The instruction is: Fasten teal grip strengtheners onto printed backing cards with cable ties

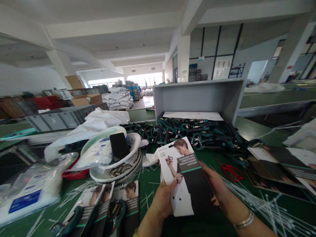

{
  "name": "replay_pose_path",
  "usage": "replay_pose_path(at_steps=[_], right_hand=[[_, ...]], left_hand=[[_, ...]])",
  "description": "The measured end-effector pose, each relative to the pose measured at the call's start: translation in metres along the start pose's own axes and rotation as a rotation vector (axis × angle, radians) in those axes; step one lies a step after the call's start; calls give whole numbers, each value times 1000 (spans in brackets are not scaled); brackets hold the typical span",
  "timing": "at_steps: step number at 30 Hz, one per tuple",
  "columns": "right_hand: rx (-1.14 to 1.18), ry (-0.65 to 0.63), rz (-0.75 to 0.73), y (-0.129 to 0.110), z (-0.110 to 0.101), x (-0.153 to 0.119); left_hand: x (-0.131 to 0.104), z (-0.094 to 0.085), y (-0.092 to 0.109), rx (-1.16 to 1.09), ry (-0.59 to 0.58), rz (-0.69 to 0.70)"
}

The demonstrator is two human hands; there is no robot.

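My left hand [161, 200] grips the lower left edge of a printed hand-grip packaging card [189, 184], thumb on its front. My right hand [217, 184] is wrapped round the card's right edge, its fingers mostly behind it. The card is tilted upright, white and dark grey, with two small dark holes low on the white part; other card edges seem to show behind it. Beyond it lies a heap of dark green and black hand grip strengtheners [170, 130]. At lower left, several grip strengtheners [74, 220] lie on matching cards [132, 191].
White cable ties [266, 207] are scattered right of my hands, near red-handled scissors [232, 172]. More cards [278, 168] are stacked at right. A grey bin [197, 97] lies on its side behind the heap. Left are bowls [134, 151], a phone [118, 146] and plastic bags [32, 194].
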State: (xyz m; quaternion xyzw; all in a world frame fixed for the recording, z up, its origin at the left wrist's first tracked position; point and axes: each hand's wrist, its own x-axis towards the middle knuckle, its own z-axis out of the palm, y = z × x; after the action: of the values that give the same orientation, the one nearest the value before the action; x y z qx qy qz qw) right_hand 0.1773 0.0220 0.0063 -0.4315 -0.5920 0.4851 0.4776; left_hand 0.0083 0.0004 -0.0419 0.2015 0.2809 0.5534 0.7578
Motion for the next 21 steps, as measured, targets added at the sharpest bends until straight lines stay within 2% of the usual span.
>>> replay_pose_path(at_steps=[2, 4, 6, 8, 10, 13, 16, 18, 20, 21], right_hand=[[-152, 158, -191, -12, -7, 3], [-505, 177, -437, -27, -10, 2], [-909, -12, -595, -37, -7, 1], [-1149, -179, -648, -37, 2, 2], [-1225, -222, -683, -28, 13, 3], [-1172, -154, -752, -9, 27, 3], [-1044, -92, -803, -4, 27, 1], [-995, -43, -780, -8, 13, 2], [-1074, 53, -596, -13, -14, 6], [-1185, 99, -406, -14, -29, 8]], left_hand=[[0, 3, 3, 23, 27, 23], [0, 8, 5, 75, 42, 53], [0, 13, 6, 139, 54, 74], [0, 15, 6, 191, 79, 82], [0, 15, 6, 227, 118, 77], [-2, 10, 8, 264, 144, 44], [-3, 4, 15, 299, 154, 0], [-2, 0, 22, 313, 179, 12], [2, -4, 30, 326, 202, 48], [5, -6, 33, 329, 206, 75]])
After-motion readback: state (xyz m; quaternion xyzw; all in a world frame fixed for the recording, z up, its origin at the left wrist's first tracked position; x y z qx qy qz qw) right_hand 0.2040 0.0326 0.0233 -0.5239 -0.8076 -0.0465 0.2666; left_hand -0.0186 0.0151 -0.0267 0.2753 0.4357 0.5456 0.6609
